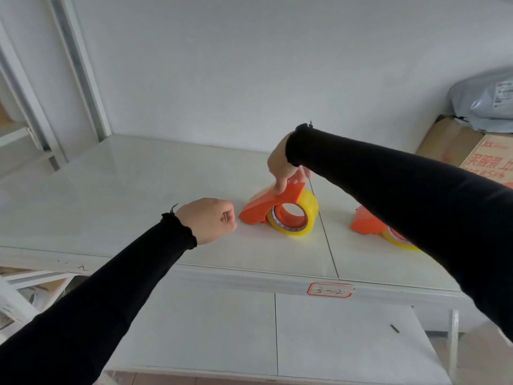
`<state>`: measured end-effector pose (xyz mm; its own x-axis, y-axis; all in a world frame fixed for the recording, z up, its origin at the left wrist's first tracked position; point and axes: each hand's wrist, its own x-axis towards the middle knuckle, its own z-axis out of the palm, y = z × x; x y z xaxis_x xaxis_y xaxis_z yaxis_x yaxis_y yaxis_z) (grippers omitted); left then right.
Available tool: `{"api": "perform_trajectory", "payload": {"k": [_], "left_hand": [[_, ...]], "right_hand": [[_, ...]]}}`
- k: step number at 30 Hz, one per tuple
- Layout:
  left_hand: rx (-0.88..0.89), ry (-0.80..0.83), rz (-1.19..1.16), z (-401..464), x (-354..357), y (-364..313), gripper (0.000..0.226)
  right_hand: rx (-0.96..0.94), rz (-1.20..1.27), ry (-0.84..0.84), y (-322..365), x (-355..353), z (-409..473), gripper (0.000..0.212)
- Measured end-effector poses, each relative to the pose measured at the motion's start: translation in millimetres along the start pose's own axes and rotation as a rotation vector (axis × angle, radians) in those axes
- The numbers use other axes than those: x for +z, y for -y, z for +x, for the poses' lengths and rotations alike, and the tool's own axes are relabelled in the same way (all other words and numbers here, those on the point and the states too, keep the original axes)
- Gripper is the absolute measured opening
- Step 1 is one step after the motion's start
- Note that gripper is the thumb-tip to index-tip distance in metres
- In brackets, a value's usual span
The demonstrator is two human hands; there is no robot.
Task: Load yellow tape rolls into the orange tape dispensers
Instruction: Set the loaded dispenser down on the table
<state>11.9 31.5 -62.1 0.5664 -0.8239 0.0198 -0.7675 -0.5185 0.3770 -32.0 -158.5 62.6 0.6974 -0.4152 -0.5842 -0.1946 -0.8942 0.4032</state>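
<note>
Black sleeves fill the bottom of the view, so the person is reaching out over a white table (116,190). Left hand (206,219) sits just left of the dispenser (266,204), fingers curled in loosely with thumb against forefinger. Can't tell if it's pinching a tape end or nothing at all; it isn't touching the dispenser as far as I can see. Right hand (283,165) comes from above and grips the dispenser's top edge, pinned between thumb and fingers.

That dispenser already has a yellow roll (301,218) seated in it, standing on the table. A second dispenser (366,222) with its own roll (397,240) sits to the right, half hidden behind the right sleeve.

Looks like the loading is basically done and this is the finishing bit. Next move probably needs the tape end pulled to the cutter, or just letting go.
</note>
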Motion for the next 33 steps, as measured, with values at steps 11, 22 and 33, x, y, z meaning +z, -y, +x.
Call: {"api": "perform_trajectory", "payload": {"k": [11, 22, 33], "left_hand": [[0.006, 0.031, 0.010, 8, -3, 1, 0.015], [0.015, -0.028, 0.202, 16, -14, -7, 0.024], [-0.038, 0.011, 0.395, 36, -15, -21, 0.035]], "right_hand": [[-0.423, 0.877, -0.129, 51, 16, 41, 0.043], [-0.197, 0.048, -0.189, 27, 47, 18, 0.070], [-0.155, 0.122, -0.432, 21, 76, 20, 0.058]]}}
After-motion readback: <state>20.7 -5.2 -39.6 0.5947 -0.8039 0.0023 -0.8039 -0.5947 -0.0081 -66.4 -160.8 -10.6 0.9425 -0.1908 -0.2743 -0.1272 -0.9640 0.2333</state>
